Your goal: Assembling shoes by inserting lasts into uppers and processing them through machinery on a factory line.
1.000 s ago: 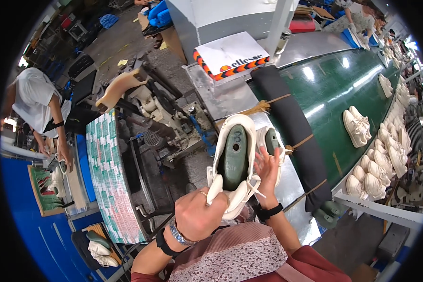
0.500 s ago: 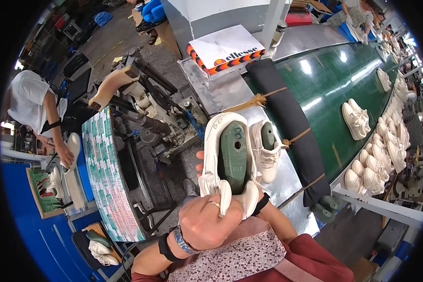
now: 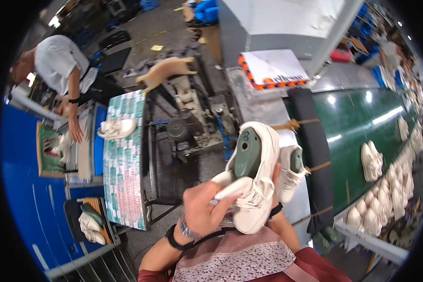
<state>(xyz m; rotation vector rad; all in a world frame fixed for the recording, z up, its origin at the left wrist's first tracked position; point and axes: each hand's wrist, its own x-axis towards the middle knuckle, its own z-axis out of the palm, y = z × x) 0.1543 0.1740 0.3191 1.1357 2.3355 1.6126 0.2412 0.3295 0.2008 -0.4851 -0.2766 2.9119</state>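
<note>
The left hand (image 3: pixel 203 210) is closed on the tongue and lace area of a white sneaker (image 3: pixel 256 183), its fingers (image 3: pixel 230 192) wrapped over a pale flap at the shoe's near side. The sneaker is held up in front of the chest, toe down toward the person, with a green shoe last (image 3: pixel 247 152) filling its opening. The right hand (image 3: pixel 276 181) is almost wholly hidden behind the shoe; only fingertips show at the shoe's right edge, pressed against it, so it is gripping the sneaker from behind.

A second white sneaker (image 3: pixel 290 173), also on a green last, sits just beside the held one on the grey metal bench (image 3: pixel 258 108). The bench's right edge is padded by a black roll (image 3: pixel 315 155) tied with cord; beyond it runs the green conveyor belt (image 3: pixel 357 122), carrying a pair of white shoes (image 3: pixel 372 162) and a crowded row of shoes (image 3: pixel 385 202) along its far edge. Open belt surface lies between the roll and that pair. To the left, the lasting machine (image 3: pixel 188 122) and a patterned bench (image 3: pixel 123 160) close in the space, leaving a narrow floor gap.

Compared with half a second earlier, the held sneaker has moved down and closer to the chest, and the left hand has shifted from the heel region to the laces.
</note>
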